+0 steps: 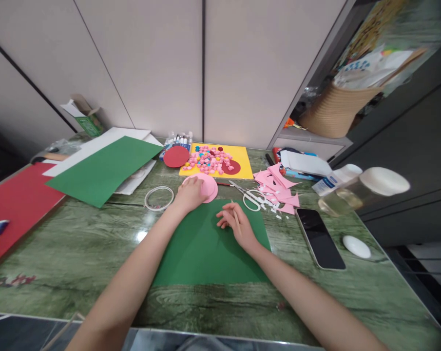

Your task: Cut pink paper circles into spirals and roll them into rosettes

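Observation:
Toward the back of the green paper sheet (213, 258), my left hand (191, 192) has its fingers bent down onto overlapping pink paper circles (210, 189), pinching at them; the fingertips are partly hidden. My right hand (238, 226) hovers over the green sheet with a slim wooden pencil (237, 220) held between its fingers, the other fingers loosely curled. Scissors with white handles (255, 200) lie behind and right of that hand. Pink paper scraps (277, 185) and small white bits are scattered beside them. A roll of clear tape (159, 198) rests left of my left hand.
At the back, a yellow sheet (247, 163) carries many pink pompom-like pieces (209, 160) and a red circle (231, 167). Another red circle (176, 156) leans by markers. Right are a phone (320, 239), a clear jar (339, 200) and a white oval object (356, 246). Left are green (106, 168) and red sheets (23, 204).

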Motion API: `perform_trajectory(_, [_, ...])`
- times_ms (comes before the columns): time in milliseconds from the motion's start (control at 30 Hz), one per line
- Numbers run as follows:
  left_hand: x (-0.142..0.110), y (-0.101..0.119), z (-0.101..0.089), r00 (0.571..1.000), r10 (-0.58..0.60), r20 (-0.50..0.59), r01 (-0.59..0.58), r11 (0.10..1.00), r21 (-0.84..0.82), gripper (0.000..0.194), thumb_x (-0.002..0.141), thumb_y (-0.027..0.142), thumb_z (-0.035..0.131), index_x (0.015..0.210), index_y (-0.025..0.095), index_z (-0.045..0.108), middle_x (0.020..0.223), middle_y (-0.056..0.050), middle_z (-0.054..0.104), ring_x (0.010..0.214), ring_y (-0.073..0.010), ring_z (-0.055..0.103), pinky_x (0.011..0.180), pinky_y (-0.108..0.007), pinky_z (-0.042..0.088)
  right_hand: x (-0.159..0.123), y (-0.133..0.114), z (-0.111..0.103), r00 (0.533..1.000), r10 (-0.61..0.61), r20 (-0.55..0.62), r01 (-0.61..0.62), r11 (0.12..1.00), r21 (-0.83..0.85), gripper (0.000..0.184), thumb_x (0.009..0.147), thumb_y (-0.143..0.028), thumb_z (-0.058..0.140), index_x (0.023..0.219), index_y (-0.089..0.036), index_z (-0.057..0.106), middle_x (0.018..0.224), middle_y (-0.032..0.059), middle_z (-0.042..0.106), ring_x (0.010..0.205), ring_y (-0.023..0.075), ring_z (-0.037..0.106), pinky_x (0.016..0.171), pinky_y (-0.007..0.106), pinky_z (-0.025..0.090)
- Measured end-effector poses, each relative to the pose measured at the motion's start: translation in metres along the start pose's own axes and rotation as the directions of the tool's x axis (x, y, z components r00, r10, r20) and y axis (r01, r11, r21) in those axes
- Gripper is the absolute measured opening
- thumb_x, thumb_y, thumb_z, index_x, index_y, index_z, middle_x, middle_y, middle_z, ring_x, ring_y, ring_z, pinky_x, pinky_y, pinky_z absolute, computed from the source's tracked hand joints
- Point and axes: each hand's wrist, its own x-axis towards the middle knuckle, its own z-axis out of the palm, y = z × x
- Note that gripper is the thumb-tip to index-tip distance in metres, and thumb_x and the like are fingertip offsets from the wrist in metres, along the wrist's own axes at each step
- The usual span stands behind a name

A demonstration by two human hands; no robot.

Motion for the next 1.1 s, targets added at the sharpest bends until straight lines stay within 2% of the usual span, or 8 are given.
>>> perform_trajectory(100, [-0.002,0.0,-0.005,1.0,0.028,0.014,-0.028,1.0,-0.002,0.051,0.073,0.037,0.054,0.12,0.018,0.047,0.132,-0.015,0.043,0.122,-0.0297,0.039,0.096,-0.043,0.037,0.0,-0.001,0.0,1.0,0.0,0.0,0.0,1.0,-0.001,0.021,0.084,-0.04,0.049,0.093,-0.022,0.042,0.081,0.0009,0.06,0.061,0.0117,0.059,0.056,0.026,0.046])
perform_trajectory(267, [-0.001,0.001,-0.015,0.995,0.083,0.047,-0.082,0.996,-0.036,0.046,0.072,0.032,0.057,0.113,0.013,0.054,0.125,-0.017,0.051,0.119,-0.0272,0.044,0.097,-0.035,0.036,-0.001,-0.001,0.0,1.0,0.002,0.004,-0.002,1.0,-0.004,0.022,0.083,-0.041,0.049,0.093,-0.022,0.042,0.081,0.0012,0.06,0.061,0.0122,0.06,0.056,0.027,0.046])
perform_trajectory(333, [-0.001,0.001,-0.02,0.993,0.097,0.062,-0.093,0.994,-0.063,0.04,0.072,0.031,0.056,0.107,0.012,0.059,0.117,-0.016,0.058,0.111,-0.026,0.051,0.092,-0.031,0.039,-0.001,-0.001,0.0,1.0,0.001,0.007,-0.001,1.0,-0.005,0.021,0.084,-0.041,0.049,0.092,-0.022,0.042,0.081,0.0011,0.06,0.061,0.0122,0.06,0.057,0.027,0.046])
perform_trajectory(433, [-0.001,-0.001,-0.03,0.993,0.09,0.072,-0.081,0.99,-0.116,0.03,0.075,0.033,0.052,0.095,0.015,0.066,0.098,-0.011,0.067,0.088,-0.0208,0.062,0.077,-0.026,0.044,-0.001,-0.002,0.0,1.0,0.003,0.008,-0.003,1.0,-0.005,0.02,0.084,-0.04,0.049,0.092,-0.023,0.042,0.081,0.0008,0.06,0.061,0.0119,0.059,0.056,0.027,0.046])
perform_trajectory(533, [-0.001,-0.004,-0.038,0.998,0.052,0.03,-0.046,0.986,-0.16,0.027,0.078,0.031,0.046,0.081,0.015,0.069,0.084,-0.007,0.07,0.073,-0.0166,0.062,0.066,-0.024,0.042,-0.001,-0.003,0.001,1.0,0.01,0.005,-0.01,1.0,-0.005,0.02,0.083,-0.039,0.05,0.091,-0.022,0.042,0.08,0.0007,0.06,0.06,0.0119,0.059,0.056,0.026,0.045])
perform_trajectory(633, [0.001,-0.005,-0.042,0.999,-0.014,-0.04,0.006,0.981,-0.192,0.025,0.076,0.029,0.048,0.074,0.014,0.068,0.08,-0.007,0.07,0.069,-0.0159,0.061,0.062,-0.024,0.041,0.0,-0.001,0.0,1.0,0.009,0.005,-0.009,1.0,-0.004,0.02,0.083,-0.039,0.05,0.092,-0.022,0.042,0.08,0.0007,0.059,0.06,0.0119,0.059,0.056,0.026,0.045])
perform_trajectory(767, [0.001,-0.002,-0.04,0.994,-0.061,-0.093,0.037,0.97,-0.241,0.017,0.071,0.025,0.053,0.075,0.014,0.066,0.079,-0.006,0.07,0.07,-0.0153,0.062,0.062,-0.022,0.041,-0.001,0.0,0.0,1.0,0.01,0.012,-0.01,1.0,-0.004,0.02,0.084,-0.039,0.049,0.093,-0.022,0.042,0.081,0.0008,0.059,0.061,0.0121,0.059,0.056,0.027,0.045])
perform_trajectory(1100, [0.001,0.004,-0.019,0.996,-0.002,-0.084,-0.02,0.968,-0.252,0.009,0.068,0.017,0.054,0.068,0.017,0.063,0.072,-0.002,0.066,0.065,-0.0128,0.059,0.058,-0.021,0.041,-0.001,0.0,0.0,1.0,0.015,0.013,-0.014,1.0,-0.013,0.021,0.083,-0.041,0.049,0.092,-0.022,0.042,0.08,0.0009,0.06,0.061,0.0124,0.059,0.056,0.027,0.046])
